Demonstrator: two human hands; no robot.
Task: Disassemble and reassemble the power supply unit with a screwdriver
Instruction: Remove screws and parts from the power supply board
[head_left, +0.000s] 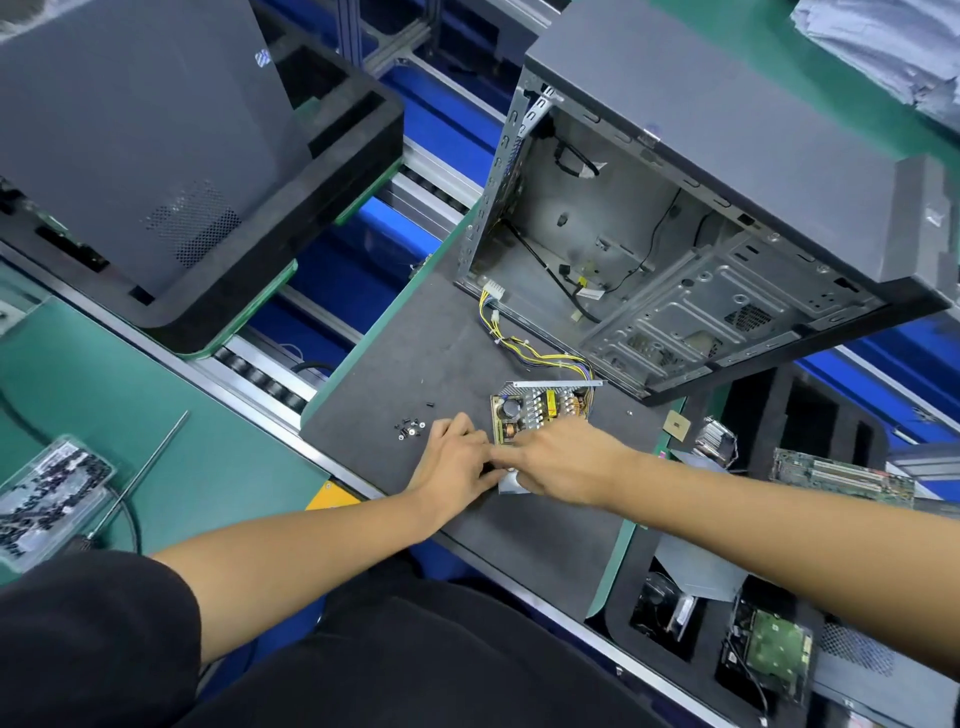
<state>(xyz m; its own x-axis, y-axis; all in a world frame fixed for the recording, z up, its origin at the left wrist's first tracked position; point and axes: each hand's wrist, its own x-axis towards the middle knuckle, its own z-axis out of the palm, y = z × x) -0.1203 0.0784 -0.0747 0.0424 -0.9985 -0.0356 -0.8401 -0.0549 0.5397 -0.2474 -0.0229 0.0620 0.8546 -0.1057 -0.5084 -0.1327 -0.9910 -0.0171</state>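
Disassembly looks done: unit (540, 410) open, screws (410, 427) beside left hand (457, 457); both hands, right hand (563, 460) included, grasp its casing, reassembly remaining.

near end of power supply unit (540, 415): covered by hands | hands' grip: unclear | screws (410, 427): too small to count

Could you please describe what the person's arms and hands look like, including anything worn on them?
Both forearms are bare, and the left hand and right hand wear no gloves, rings or watch that I can see. A short black sleeve covers the left upper arm; the right sleeve is out of view.
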